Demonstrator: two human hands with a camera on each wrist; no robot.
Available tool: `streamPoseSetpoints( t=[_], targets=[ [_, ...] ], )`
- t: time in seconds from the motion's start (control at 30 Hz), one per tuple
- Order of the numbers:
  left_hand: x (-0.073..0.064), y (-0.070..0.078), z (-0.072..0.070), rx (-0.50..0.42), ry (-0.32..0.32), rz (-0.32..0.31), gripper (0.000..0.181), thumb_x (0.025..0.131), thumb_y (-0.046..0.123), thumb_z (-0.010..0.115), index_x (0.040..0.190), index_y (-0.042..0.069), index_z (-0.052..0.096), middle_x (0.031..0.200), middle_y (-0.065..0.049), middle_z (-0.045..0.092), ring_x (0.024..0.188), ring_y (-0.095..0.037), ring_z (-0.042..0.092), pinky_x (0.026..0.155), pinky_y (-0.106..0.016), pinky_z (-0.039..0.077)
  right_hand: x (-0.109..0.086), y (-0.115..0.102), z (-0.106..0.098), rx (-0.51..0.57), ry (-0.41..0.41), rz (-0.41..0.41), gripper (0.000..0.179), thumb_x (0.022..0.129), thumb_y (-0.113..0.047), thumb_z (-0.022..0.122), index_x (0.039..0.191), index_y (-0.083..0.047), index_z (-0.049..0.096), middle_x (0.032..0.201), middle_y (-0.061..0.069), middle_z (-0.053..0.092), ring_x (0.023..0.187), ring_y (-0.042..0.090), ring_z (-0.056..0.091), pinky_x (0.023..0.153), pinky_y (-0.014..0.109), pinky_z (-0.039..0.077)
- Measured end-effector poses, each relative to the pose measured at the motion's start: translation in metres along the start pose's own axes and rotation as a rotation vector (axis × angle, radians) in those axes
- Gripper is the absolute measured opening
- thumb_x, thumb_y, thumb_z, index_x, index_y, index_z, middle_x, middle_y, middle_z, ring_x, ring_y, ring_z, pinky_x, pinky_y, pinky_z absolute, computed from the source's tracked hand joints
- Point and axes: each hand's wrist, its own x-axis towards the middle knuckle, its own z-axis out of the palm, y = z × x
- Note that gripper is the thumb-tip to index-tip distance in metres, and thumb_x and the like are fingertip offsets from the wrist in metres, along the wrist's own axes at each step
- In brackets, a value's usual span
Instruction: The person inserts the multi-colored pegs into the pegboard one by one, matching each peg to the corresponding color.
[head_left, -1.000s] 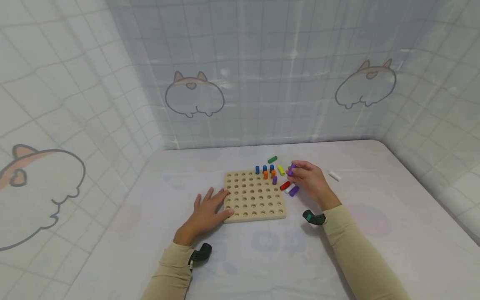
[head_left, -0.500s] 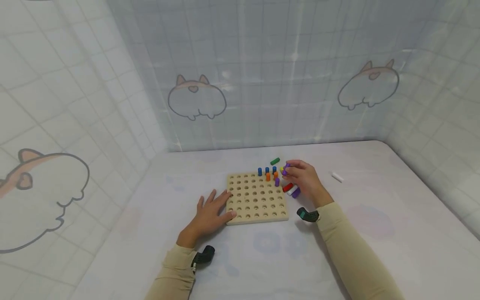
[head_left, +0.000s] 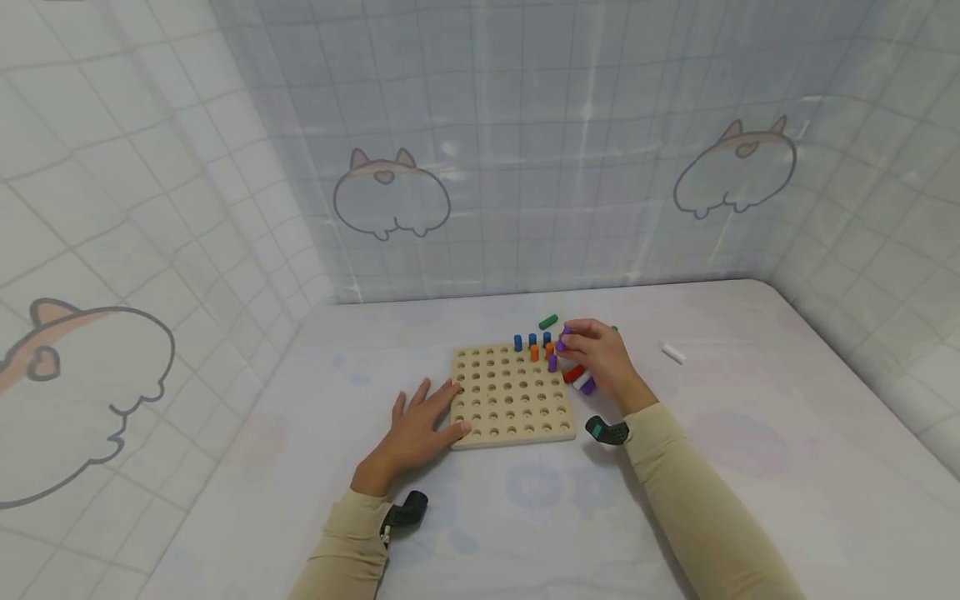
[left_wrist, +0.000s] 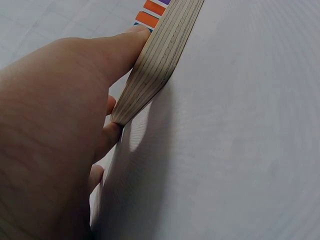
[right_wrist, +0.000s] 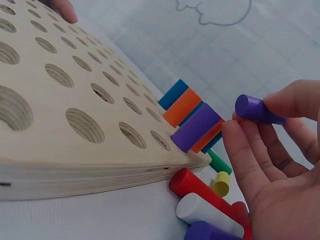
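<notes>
In the head view my right hand point(head_left: 606, 360) pinches a purple peg point(right_wrist: 257, 109) between thumb and fingers, over the back right corner of a wooden pegboard point(right_wrist: 100, 176). The held peg is tilted and apart from the board in the right wrist view. My left hand point(head_left: 415, 431) rests at the board's left edge, fingers spread, its thumb on the top near the front corner. Blue pegs point(head_left: 532, 341), orange pegs point(head_left: 534, 353) and one purple peg point(right_wrist: 197, 127) stand in holes at that back right corner.
Right of the board lie a red peg point(right_wrist: 195, 189), a white peg point(right_wrist: 206, 210), another purple peg point(right_wrist: 210, 231) and a yellow peg point(right_wrist: 220, 184). Behind it lies a green peg point(head_left: 548, 322). A second white peg point(head_left: 673, 353) is farther right on the cloth-covered table point(head_left: 525, 542).
My right hand has moved left with the purple peg, from beside the loose pegs to the board's back right corner. The left hand keeps its place on the board.
</notes>
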Motion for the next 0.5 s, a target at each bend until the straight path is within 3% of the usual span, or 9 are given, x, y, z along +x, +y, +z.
streamPoseSetpoints(
  t=[0.3,0.5],
  targets=[
    [-0.001,0.001,-0.001,0.009,0.006,-0.004,0.077,0.096,0.06,0.053,0.159,0.02,0.033,0.163,-0.003,0.029,0.152,-0.037,0.008,0.115,-0.065,-0.005,0.0,0.002,0.009,-0.023,-0.011,-0.058,0.045,0.097,-0.005,0.065,0.137,0.009,0.049,0.12,0.017,0.059,0.114,0.034,0.063,0.09,0.031,0.055],
    [-0.001,0.002,-0.001,-0.01,0.006,0.005,0.077,0.096,0.059,0.055,0.158,0.018,0.035,0.162,-0.004,0.03,0.152,-0.039,0.009,0.115,-0.066,-0.005,-0.002,0.006,0.012,-0.061,0.001,-0.08,0.043,0.096,-0.009,0.068,0.134,0.005,0.053,0.121,0.015,0.061,0.113,0.031,0.064,0.089,0.029,0.055]
  ],
)
